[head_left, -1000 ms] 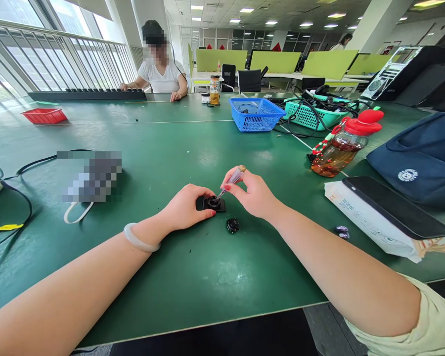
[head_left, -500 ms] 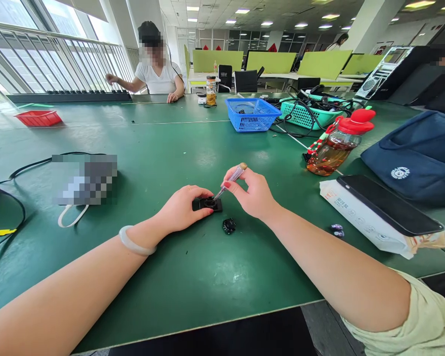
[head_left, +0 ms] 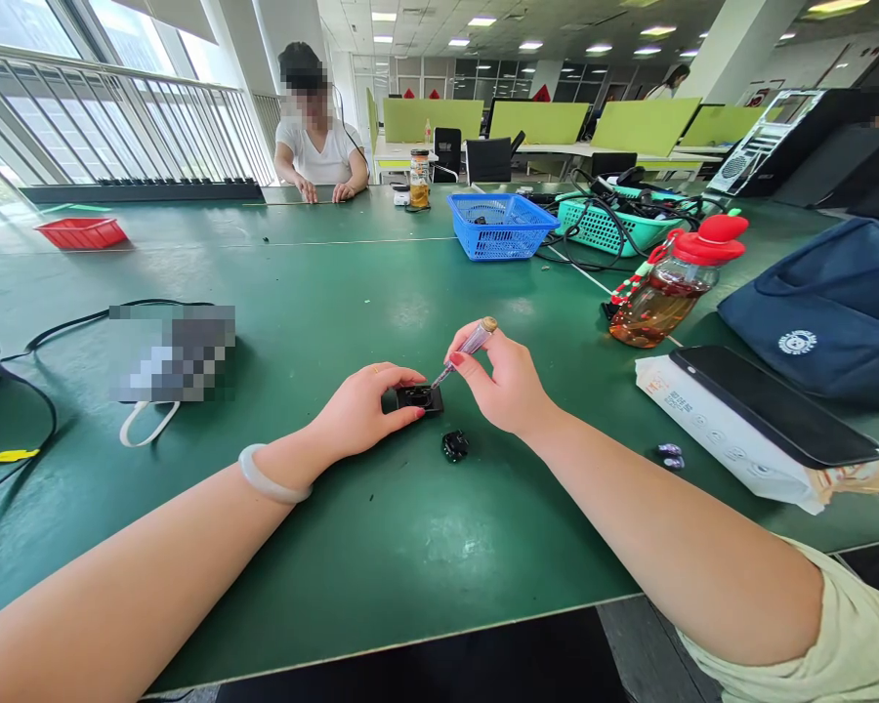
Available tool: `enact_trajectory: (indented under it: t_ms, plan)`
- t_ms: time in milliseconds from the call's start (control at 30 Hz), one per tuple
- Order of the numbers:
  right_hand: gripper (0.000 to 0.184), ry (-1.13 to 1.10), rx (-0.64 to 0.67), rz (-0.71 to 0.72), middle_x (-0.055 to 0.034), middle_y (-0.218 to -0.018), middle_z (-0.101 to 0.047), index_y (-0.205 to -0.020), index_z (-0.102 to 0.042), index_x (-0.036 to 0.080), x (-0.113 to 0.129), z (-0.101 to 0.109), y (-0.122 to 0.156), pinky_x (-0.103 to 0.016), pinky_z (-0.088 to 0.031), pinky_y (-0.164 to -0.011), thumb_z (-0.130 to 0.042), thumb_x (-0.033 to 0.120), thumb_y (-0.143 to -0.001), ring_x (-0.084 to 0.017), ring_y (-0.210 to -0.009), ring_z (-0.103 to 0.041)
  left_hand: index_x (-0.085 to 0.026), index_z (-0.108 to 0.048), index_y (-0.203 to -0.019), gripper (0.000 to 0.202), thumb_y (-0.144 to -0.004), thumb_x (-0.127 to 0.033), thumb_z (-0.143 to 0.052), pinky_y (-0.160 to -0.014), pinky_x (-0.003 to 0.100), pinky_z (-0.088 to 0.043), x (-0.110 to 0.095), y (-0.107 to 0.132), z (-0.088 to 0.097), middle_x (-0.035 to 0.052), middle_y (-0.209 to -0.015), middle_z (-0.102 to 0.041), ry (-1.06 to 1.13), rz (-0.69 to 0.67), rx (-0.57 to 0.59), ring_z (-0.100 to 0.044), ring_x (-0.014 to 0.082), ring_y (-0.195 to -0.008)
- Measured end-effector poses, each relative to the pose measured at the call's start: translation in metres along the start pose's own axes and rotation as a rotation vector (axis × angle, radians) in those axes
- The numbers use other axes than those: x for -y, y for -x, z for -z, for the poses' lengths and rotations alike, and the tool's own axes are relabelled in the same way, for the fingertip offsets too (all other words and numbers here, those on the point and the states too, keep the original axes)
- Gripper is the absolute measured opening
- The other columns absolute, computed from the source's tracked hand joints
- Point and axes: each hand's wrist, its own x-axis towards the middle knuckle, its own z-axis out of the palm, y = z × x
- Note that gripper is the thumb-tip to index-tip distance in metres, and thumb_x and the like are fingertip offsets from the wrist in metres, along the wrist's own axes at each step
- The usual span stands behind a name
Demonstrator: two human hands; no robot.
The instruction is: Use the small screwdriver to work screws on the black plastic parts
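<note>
My left hand (head_left: 373,405) grips a small black rectangular part (head_left: 423,397) between thumb and fingers, low at the green table (head_left: 308,576). In my right hand (head_left: 498,376) is a screwdriver (head_left: 478,336) with a clear handle, held slanted like a pen. Its tip reaches down to the right side of the black part; whether it touches a screw is too small to tell. A second small black piece (head_left: 455,446) lies on the table just below, between my two hands, untouched.
To the right are a white packet (head_left: 703,420) with a black phone (head_left: 776,400) on it, a red-lidded bottle (head_left: 659,298) and a navy bag (head_left: 835,303). Blue (head_left: 502,229) and green baskets (head_left: 615,227) stand behind. A pixelated device (head_left: 176,356) with cables lies left. A person (head_left: 318,146) sits opposite.
The screwdriver tip has shifted slightly right on the black part, uncovering more of its inside. Across the table, the other person's raised hand has come down to the table edge.
</note>
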Motion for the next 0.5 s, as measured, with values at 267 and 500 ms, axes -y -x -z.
enact_trajectory:
  t_ms: [267,500]
  plan:
    - [0.015,0.027,0.031,-0.019,-0.0027,-0.080,-0.066,-0.085,-0.054,0.024,0.0025,0.0012,-0.0015,-0.035,-0.047,-0.077,-0.051,0.036,-0.094,-0.020,-0.077,-0.061,-0.024,-0.066,-0.116,0.040,-0.083,-0.046,-0.063,-0.094,0.041,-0.053,-0.0014,0.0008,0.0009,0.0052,-0.114,-0.070,0.002,0.010,-0.064,-0.063,0.0248,-0.104]
    - [0.021,-0.078,-0.256,0.106,-0.0051,-0.087,-0.065,-0.089,-0.056,0.026,0.0023,0.0034,0.0038,-0.038,-0.049,-0.084,-0.048,0.044,-0.096,-0.022,-0.085,-0.063,-0.023,-0.059,-0.126,0.035,-0.096,-0.035,-0.044,-0.104,0.043,-0.046,-0.0100,0.0042,-0.0025,0.0092,-0.123,-0.061,-0.213,-0.057,-0.143,-0.055,0.0257,-0.115]
